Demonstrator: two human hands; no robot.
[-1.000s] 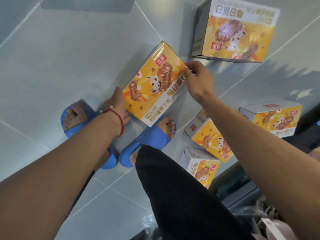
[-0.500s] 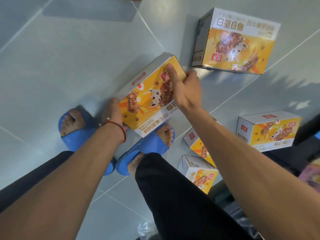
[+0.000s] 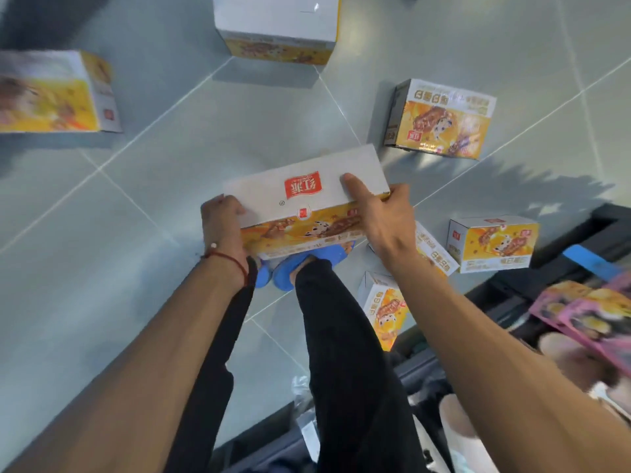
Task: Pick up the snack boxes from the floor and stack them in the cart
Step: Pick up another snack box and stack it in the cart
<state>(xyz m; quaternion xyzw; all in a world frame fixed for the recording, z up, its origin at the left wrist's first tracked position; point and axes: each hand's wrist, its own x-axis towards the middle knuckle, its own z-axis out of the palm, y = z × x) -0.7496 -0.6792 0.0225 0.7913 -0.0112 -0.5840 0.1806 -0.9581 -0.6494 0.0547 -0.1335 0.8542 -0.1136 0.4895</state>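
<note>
I hold a yellow and white snack box (image 3: 304,196) off the floor, above my feet, with its white top face with a red logo turned up. My left hand (image 3: 222,220) grips its left end, fingers curled over the edge. My right hand (image 3: 382,216) grips its right end, thumb lying on the white top. Several more snack boxes lie on the grey tiled floor: one to the right (image 3: 444,121), one far left (image 3: 51,93), one at the top (image 3: 276,29), and others low on the right (image 3: 495,244) (image 3: 386,308).
The dark cart edge (image 3: 546,271) runs along the lower right, with pink packages (image 3: 587,312) inside it. My black trouser legs and blue slippers (image 3: 307,264) are below the held box. Bare floor tiles lie to the left.
The box has been lifted from beside my feet and tipped so its white top faces up. Both hands rose with it. The view has pulled back, showing more boxes and the cart.
</note>
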